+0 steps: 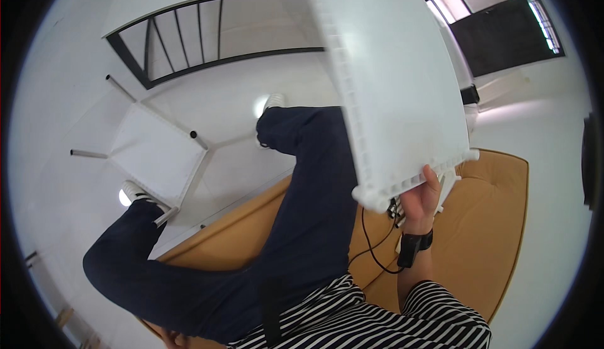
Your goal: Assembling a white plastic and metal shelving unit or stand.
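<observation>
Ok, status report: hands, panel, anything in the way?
Right hand grips white panel by its near edge. Left hand mostly cropped. Panel blocks view beyond. Black cable loops near right hand.

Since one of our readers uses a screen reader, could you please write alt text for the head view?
A person seated on a tan couch holds up a large white panel by its lower edge with the right hand. On the floor to the left lies another white panel with legs; the left hand shows only partly at the bottom edge.
</observation>
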Demonstrator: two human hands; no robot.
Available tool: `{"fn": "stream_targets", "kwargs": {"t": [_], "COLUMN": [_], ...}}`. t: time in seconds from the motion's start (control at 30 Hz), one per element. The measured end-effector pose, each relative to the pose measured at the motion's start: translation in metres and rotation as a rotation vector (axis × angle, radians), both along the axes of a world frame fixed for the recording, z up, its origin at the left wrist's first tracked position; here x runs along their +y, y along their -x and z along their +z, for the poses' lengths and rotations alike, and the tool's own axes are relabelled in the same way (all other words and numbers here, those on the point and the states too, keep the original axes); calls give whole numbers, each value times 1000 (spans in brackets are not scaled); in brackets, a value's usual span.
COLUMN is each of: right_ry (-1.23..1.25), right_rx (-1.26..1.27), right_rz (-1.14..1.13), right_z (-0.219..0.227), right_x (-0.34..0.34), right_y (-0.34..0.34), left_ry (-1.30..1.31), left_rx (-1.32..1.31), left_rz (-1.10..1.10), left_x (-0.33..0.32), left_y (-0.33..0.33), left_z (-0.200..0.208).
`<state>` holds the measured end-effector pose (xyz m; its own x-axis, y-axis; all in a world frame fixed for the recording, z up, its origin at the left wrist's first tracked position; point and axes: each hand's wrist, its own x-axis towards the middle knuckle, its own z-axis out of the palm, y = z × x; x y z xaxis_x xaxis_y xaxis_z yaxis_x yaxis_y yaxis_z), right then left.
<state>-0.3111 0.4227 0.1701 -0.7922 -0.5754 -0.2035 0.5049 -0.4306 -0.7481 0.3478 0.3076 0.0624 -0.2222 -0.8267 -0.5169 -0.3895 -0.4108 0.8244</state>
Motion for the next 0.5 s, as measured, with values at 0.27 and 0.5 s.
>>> {"fn": "stream_targets", "kwargs": {"t": [0.27,0.5], "right_ry": [186,160], "right_rx": [-88,-54], "right_rz": [-402,-629], "right_z": [-1,-15], "right_x": [135,243], "right_y": [66,123], "left_ry": [-47,-48], "left_rx": [139,155], "left_rz": [-353,-624], "left_x": [-21,-29], "left_y": [67,86], "left_z": [-85,-112]}}
